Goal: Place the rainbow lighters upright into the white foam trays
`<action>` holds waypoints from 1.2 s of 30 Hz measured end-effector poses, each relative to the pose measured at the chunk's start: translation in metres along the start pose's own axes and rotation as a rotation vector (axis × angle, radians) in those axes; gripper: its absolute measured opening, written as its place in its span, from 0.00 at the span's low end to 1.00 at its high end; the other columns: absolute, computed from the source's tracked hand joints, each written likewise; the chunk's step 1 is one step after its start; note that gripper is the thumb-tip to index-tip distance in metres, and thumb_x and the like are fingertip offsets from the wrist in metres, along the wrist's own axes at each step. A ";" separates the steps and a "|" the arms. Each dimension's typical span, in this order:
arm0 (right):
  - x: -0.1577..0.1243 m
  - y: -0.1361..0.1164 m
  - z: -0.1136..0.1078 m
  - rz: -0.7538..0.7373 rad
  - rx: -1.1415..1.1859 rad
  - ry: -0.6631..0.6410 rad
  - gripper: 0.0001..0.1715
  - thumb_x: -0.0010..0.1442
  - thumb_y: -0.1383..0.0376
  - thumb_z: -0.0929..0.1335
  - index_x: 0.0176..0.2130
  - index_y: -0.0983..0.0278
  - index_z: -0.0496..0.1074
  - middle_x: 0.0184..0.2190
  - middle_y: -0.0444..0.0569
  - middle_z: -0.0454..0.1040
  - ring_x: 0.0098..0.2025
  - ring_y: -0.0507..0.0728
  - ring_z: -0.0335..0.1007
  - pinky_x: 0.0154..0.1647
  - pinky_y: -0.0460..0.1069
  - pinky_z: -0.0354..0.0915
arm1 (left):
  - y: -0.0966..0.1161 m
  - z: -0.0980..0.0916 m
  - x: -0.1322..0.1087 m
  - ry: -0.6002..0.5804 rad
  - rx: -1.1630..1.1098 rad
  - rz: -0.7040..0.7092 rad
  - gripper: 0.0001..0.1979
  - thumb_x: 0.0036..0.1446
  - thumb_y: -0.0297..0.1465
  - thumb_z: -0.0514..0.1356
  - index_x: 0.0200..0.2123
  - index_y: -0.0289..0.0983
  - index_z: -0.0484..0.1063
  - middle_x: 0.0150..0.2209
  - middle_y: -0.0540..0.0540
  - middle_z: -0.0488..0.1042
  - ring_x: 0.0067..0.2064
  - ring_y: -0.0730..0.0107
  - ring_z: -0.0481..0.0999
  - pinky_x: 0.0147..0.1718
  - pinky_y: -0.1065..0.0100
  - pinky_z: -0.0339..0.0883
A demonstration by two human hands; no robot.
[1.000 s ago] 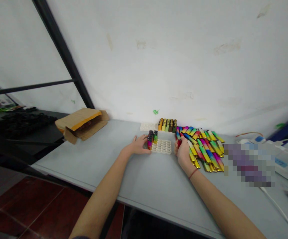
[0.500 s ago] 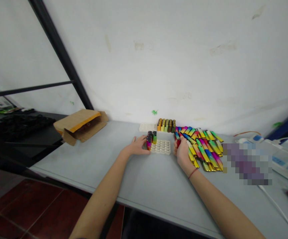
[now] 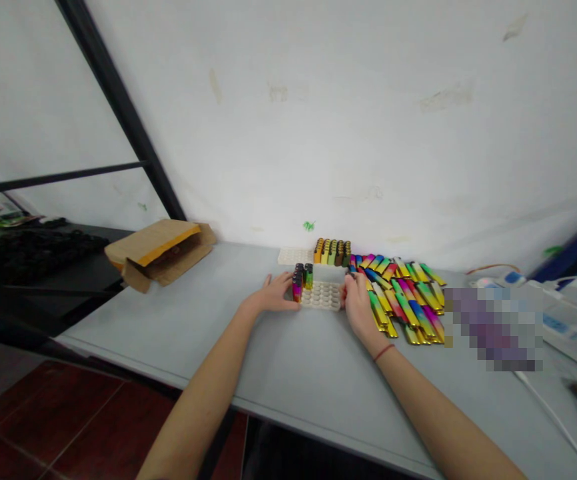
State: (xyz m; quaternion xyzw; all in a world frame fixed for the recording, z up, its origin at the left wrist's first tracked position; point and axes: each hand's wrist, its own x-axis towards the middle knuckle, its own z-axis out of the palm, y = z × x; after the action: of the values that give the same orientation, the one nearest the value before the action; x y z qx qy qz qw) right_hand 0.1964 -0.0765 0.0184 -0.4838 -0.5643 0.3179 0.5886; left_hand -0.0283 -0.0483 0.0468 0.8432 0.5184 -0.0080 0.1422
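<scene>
A white tray (image 3: 324,297) with rows of round holes lies on the table, and several lighters (image 3: 297,285) with dark tops stand upright at its left end. Around that end rests my left hand (image 3: 274,293), fingers spread, thumb by the front corner. My right hand (image 3: 359,303) is closed at the tray's right end, its fingers pinching a lighter (image 3: 350,273) whose dark top peeks out; most of it is hidden. Just right of this hand lies a loose pile of shiny multicoloured lighters (image 3: 408,300) with gold ends.
Behind the tray, a block of upright lighters (image 3: 332,252) stands beside another white holed tray (image 3: 293,256) near the wall. An open cardboard box (image 3: 163,250) sits at the left. White cables and power strips (image 3: 563,323) lie at the right, beside a blurred patch.
My right hand has moved left from the pile to the tray's right end, carrying the lighter. My left hand has stayed in place.
</scene>
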 end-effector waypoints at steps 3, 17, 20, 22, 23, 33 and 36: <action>-0.003 -0.018 -0.001 -0.211 -0.156 -0.048 0.14 0.62 0.55 0.61 0.40 0.62 0.67 0.32 0.48 0.69 0.36 0.56 0.67 0.38 0.52 0.65 | -0.002 0.002 0.001 0.008 0.009 0.011 0.42 0.53 0.46 0.59 0.66 0.40 0.45 0.68 0.39 0.41 0.67 0.47 0.41 0.59 0.37 0.30; -0.003 -0.017 0.014 -0.340 -0.353 -0.280 0.16 0.62 0.62 0.63 0.48 0.64 0.71 0.42 0.52 0.76 0.39 0.57 0.74 0.41 0.51 0.68 | -0.002 0.004 0.002 0.034 -0.026 0.017 0.42 0.51 0.45 0.60 0.65 0.42 0.46 0.67 0.40 0.45 0.67 0.48 0.43 0.59 0.38 0.30; 0.001 -0.023 0.018 -0.401 -0.613 -0.296 0.19 0.64 0.62 0.62 0.53 0.62 0.68 0.41 0.52 0.77 0.38 0.58 0.74 0.39 0.51 0.67 | -0.003 0.005 0.002 0.036 -0.027 0.017 0.42 0.52 0.45 0.60 0.65 0.42 0.46 0.67 0.40 0.45 0.67 0.49 0.43 0.59 0.37 0.30; 0.003 -0.029 0.021 -0.442 -0.758 -0.312 0.19 0.65 0.61 0.61 0.53 0.62 0.68 0.40 0.52 0.77 0.38 0.59 0.73 0.36 0.50 0.65 | -0.002 0.005 0.002 0.041 -0.022 0.016 0.42 0.52 0.45 0.60 0.65 0.42 0.46 0.67 0.40 0.46 0.67 0.49 0.43 0.59 0.37 0.30; 0.003 -0.032 0.022 -0.463 -0.814 -0.323 0.18 0.65 0.61 0.61 0.53 0.61 0.68 0.40 0.52 0.77 0.38 0.59 0.73 0.35 0.49 0.65 | -0.002 0.005 0.001 0.043 -0.020 0.015 0.42 0.52 0.45 0.60 0.65 0.42 0.46 0.67 0.40 0.46 0.67 0.49 0.43 0.59 0.38 0.31; 0.010 -0.041 0.003 -0.524 -1.031 -0.265 0.23 0.64 0.68 0.58 0.57 0.65 0.65 0.42 0.54 0.74 0.42 0.58 0.68 0.44 0.50 0.59 | 0.001 0.002 0.000 0.003 -0.005 -0.020 0.44 0.52 0.46 0.59 0.66 0.38 0.44 0.68 0.37 0.42 0.68 0.51 0.40 0.60 0.39 0.29; 0.022 -0.038 -0.014 -0.375 -1.177 -0.095 0.20 0.63 0.67 0.58 0.51 0.69 0.70 0.40 0.57 0.72 0.42 0.61 0.66 0.43 0.52 0.58 | 0.001 0.001 0.000 -0.009 -0.005 -0.014 0.43 0.52 0.47 0.59 0.66 0.40 0.44 0.68 0.39 0.41 0.68 0.51 0.39 0.60 0.39 0.29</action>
State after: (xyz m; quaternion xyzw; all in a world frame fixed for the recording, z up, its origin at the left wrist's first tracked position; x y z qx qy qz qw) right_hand 0.2070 -0.0714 0.0626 -0.6051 -0.7461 -0.1345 0.2432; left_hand -0.0272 -0.0493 0.0465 0.8392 0.5236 -0.0115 0.1465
